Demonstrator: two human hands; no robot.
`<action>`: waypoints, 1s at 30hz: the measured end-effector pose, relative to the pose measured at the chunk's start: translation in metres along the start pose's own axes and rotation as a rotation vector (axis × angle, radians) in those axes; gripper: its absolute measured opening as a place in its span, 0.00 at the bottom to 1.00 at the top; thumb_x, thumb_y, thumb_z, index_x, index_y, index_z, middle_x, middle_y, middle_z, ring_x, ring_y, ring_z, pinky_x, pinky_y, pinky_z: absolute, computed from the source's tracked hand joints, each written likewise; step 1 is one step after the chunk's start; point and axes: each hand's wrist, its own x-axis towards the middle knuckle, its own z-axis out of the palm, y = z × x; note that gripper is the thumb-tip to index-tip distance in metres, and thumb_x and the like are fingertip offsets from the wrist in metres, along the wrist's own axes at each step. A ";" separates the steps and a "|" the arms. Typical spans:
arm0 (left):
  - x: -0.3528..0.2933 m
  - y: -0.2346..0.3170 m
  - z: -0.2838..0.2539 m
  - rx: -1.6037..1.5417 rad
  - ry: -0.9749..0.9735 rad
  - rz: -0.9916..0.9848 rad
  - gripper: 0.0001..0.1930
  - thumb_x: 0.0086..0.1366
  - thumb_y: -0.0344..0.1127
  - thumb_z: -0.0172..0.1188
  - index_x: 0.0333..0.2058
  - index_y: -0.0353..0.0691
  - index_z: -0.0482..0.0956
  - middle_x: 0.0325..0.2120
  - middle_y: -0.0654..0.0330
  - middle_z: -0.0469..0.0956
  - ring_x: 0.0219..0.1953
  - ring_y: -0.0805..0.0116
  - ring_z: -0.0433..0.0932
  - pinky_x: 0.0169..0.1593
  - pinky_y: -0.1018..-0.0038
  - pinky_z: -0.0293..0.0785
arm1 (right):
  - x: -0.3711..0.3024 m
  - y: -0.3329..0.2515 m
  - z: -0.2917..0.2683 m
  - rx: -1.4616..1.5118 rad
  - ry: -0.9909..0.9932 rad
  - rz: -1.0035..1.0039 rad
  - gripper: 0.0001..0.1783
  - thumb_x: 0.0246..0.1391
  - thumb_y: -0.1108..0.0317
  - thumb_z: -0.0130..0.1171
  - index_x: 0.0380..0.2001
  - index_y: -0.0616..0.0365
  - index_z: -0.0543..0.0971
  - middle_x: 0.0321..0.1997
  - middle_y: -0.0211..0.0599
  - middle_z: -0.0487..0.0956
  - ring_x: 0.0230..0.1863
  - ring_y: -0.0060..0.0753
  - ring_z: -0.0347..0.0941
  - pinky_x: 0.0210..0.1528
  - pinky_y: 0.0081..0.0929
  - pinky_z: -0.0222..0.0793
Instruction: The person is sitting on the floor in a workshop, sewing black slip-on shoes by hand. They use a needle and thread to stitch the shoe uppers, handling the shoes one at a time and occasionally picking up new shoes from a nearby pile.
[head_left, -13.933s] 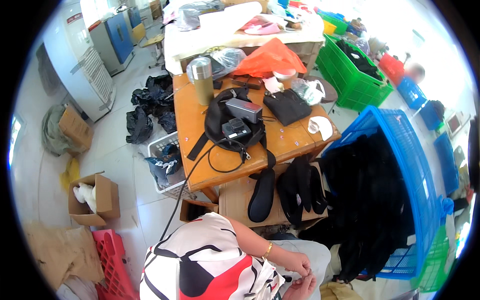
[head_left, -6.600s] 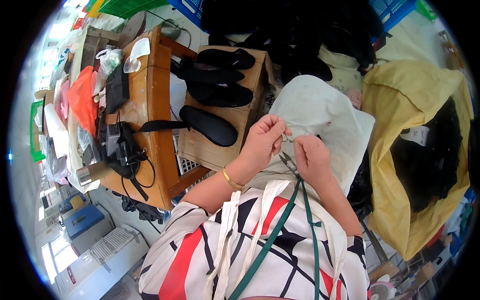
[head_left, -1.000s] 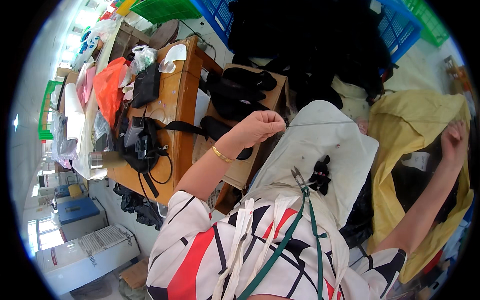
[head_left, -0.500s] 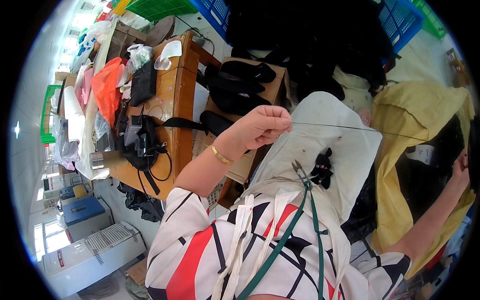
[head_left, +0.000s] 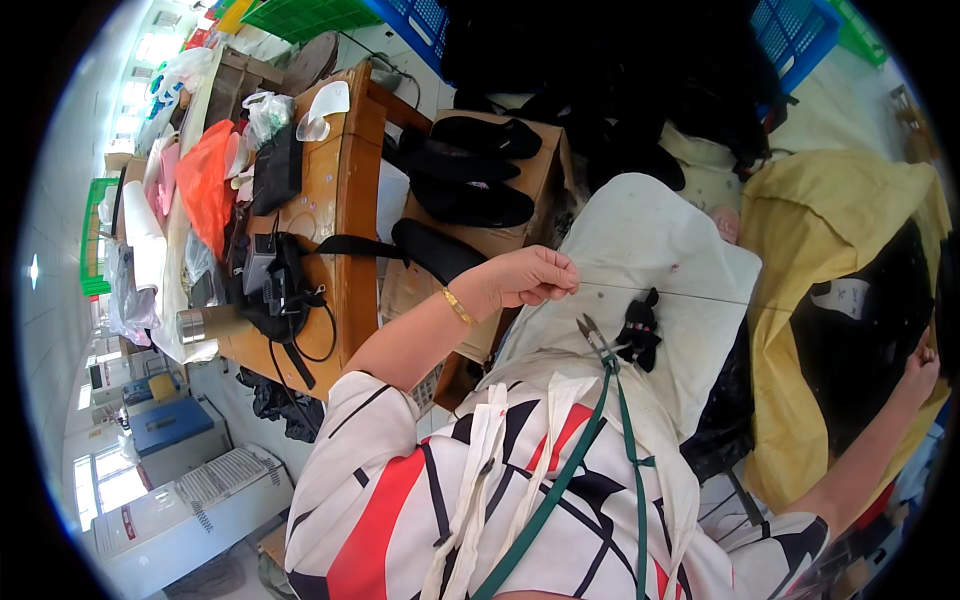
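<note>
A thin dark thread (head_left: 665, 291) stretches rightward from my left hand (head_left: 540, 275), whose fingers are pinched closed on its end, over the white cloth (head_left: 630, 225) on my lap. Far to the right, my right hand (head_left: 922, 368) has its fingers drawn together beside the yellow sack (head_left: 785, 230); what they hold is too small to make out. Scissors (head_left: 596, 335) on a green cord (head_left: 628, 410) lie on the cloth with their blades apart. Touching distance from them sits a small black knotted bundle (head_left: 638, 330).
Black shoe-shaped pieces (head_left: 475, 200) lie on a cardboard box (head_left: 550, 180) to the left. Beyond it stands a wooden table (head_left: 350, 190) with a black bag (head_left: 280, 285). Dark material fills the opened yellow sack. Blue crates (head_left: 800, 45) hold a black heap at the back.
My left hand has come down a little toward my lap, and the thread has lowered with it. My right hand has dropped slightly at the right edge.
</note>
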 end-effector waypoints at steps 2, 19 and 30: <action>0.000 -0.002 -0.001 -0.011 -0.018 -0.028 0.04 0.64 0.31 0.60 0.30 0.38 0.78 0.21 0.64 0.76 0.14 0.87 0.62 0.14 0.89 0.50 | -0.001 0.004 -0.006 -0.025 0.025 -0.015 0.11 0.58 0.70 0.49 0.23 0.62 0.69 0.23 0.31 0.64 0.25 0.31 0.65 0.38 0.40 0.78; 0.015 -0.029 0.004 0.090 0.174 -0.005 0.04 0.63 0.31 0.60 0.29 0.38 0.78 0.20 0.66 0.74 0.16 0.86 0.62 0.16 0.87 0.48 | -0.225 0.166 0.048 -0.710 -0.152 0.081 0.14 0.56 0.76 0.56 0.46 0.60 0.72 0.38 0.32 0.70 0.33 0.26 0.71 0.41 0.29 0.79; -0.002 -0.005 0.057 0.143 0.106 0.152 0.07 0.65 0.35 0.61 0.31 0.39 0.78 0.23 0.68 0.75 0.20 0.86 0.65 0.19 0.87 0.50 | -0.479 0.265 0.180 -0.809 -1.544 0.382 0.08 0.53 0.74 0.62 0.37 0.60 0.79 0.27 0.26 0.70 0.31 0.19 0.65 0.33 0.19 0.63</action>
